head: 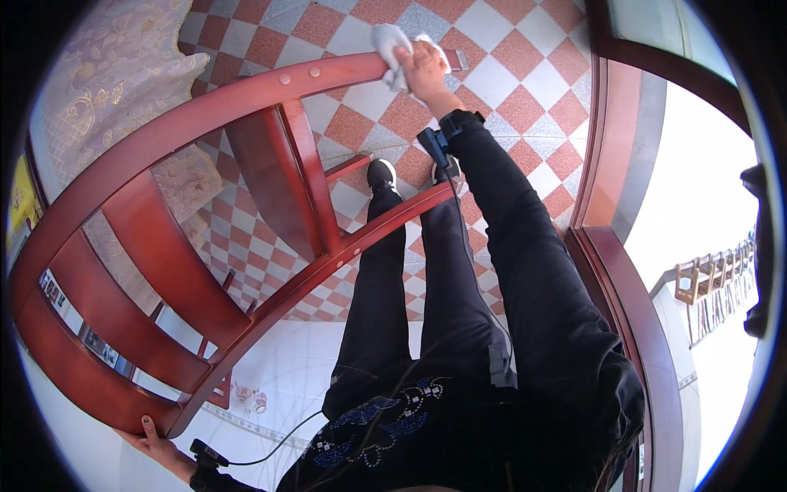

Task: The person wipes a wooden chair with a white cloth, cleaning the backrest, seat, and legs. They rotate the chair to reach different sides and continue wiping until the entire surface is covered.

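A red-brown wooden chair [178, 120] is tipped over in front of me, its curved slatted back at the lower left and one long leg reaching to the top middle. Near that leg's end, my right hand [423, 66] presses a white cloth [393, 52] around the wood. At the lower left, my left hand [150, 444] grips the top rail of the chair's back, thumb on the near face. The seat [264, 178] shows edge-on between the legs; its far side is hidden.
A lace-like patterned cloth [117, 74] hangs at the upper left. The floor has red, white and grey tiles [522, 111]. A dark red door frame [590, 147] stands at the right, with several wooden chairs [695, 280] beyond it. My feet are under the chair's leg.
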`<act>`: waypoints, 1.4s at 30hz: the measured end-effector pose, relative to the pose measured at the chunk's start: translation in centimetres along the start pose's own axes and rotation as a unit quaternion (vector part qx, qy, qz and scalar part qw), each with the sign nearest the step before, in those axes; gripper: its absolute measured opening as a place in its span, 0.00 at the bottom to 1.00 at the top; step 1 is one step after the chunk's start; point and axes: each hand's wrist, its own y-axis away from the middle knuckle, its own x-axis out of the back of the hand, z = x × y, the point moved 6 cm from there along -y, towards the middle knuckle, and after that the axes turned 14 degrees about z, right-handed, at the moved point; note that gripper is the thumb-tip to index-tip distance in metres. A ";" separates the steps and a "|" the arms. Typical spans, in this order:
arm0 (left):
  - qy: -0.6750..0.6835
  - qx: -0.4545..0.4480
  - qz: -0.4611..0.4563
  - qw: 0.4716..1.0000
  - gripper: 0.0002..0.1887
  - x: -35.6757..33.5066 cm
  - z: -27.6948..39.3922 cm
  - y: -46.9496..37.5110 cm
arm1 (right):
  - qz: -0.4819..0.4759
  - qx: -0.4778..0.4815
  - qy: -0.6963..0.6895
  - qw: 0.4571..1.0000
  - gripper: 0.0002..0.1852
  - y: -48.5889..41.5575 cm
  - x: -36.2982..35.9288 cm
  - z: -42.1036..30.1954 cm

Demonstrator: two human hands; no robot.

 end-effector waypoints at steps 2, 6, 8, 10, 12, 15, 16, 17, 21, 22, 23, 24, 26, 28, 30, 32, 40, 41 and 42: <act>0.001 -0.007 -0.007 1.000 0.43 0.3 0.0 -0.1 | -0.001 -0.051 0.037 0.998 0.29 -1.1 0.2 3.1; 0.014 -0.007 -0.030 0.999 0.44 0.6 0.3 0.1 | -0.023 -0.069 0.079 0.994 0.31 -2.7 0.7 7.5; 0.013 -0.002 -0.031 0.999 0.44 0.8 0.6 0.3 | 0.014 -0.081 0.050 0.995 0.30 -2.5 0.5 8.2; 0.001 0.018 0.005 1.000 0.43 0.9 0.5 0.3 | 0.054 -0.115 0.027 0.992 0.29 -1.5 -0.4 7.5; 0.001 0.000 -0.012 1.000 0.42 0.3 0.9 0.6 | 0.094 -0.165 -0.019 0.982 0.28 -0.3 -1.5 5.2; 0.001 0.005 -0.006 1.000 0.42 -0.1 1.2 0.9 | 0.096 -0.099 -0.008 0.990 0.27 1.8 -2.2 -2.1; -0.005 0.016 0.013 1.000 0.42 0.1 1.2 1.0 | 0.093 -0.106 -0.041 0.989 0.26 2.7 -2.0 -4.5; 0.008 0.007 -0.001 1.000 0.42 -0.1 1.5 1.2 | 0.110 -0.088 -0.079 0.987 0.25 3.8 -1.4 -7.2; 0.026 0.011 -0.003 1.000 0.43 -0.6 2.1 1.6 | 0.077 -0.014 -0.211 0.974 0.19 6.1 0.0 -15.6; 0.028 0.014 -0.005 0.999 0.43 -0.7 2.1 1.6 | 0.053 -0.040 -0.283 0.957 0.18 6.7 0.5 -16.2; 0.034 0.015 -0.008 0.999 0.43 -0.7 2.2 1.6 | 0.040 -0.045 -0.358 0.932 0.17 7.3 0.9 -16.8; 0.038 0.016 -0.010 0.999 0.43 -0.7 2.2 1.6 | 0.059 -0.015 -0.371 0.926 0.18 8.0 1.9 -17.3; 0.041 0.017 -0.012 0.999 0.43 -0.6 2.1 1.4 | 0.082 -0.045 -0.331 0.939 0.18 9.5 2.5 -16.8; 0.030 0.028 0.002 0.999 0.43 -0.2 1.8 1.2 | 0.092 -0.051 -0.227 0.968 0.23 10.3 2.0 -16.0; 0.034 0.029 -0.009 0.999 0.43 0.0 1.7 1.2 | 0.103 -0.163 -0.227 0.955 0.25 9.7 0.0 -13.6; 0.035 0.031 -0.012 0.999 0.43 0.0 1.7 1.2 | 0.159 -0.236 -0.264 0.922 0.27 8.3 -1.7 -11.5; -0.016 0.010 0.007 1.000 0.44 0.0 1.9 1.6 | 0.221 -0.532 -0.522 0.629 0.20 4.2 -3.2 1.4; -0.012 0.012 0.004 1.000 0.44 0.0 1.7 1.6 | 0.262 -0.525 -0.521 0.620 0.19 3.6 -2.7 3.3; -0.008 0.007 0.001 1.000 0.45 0.0 1.6 1.5 | 0.247 -0.525 -0.529 0.620 0.19 3.1 -2.3 5.2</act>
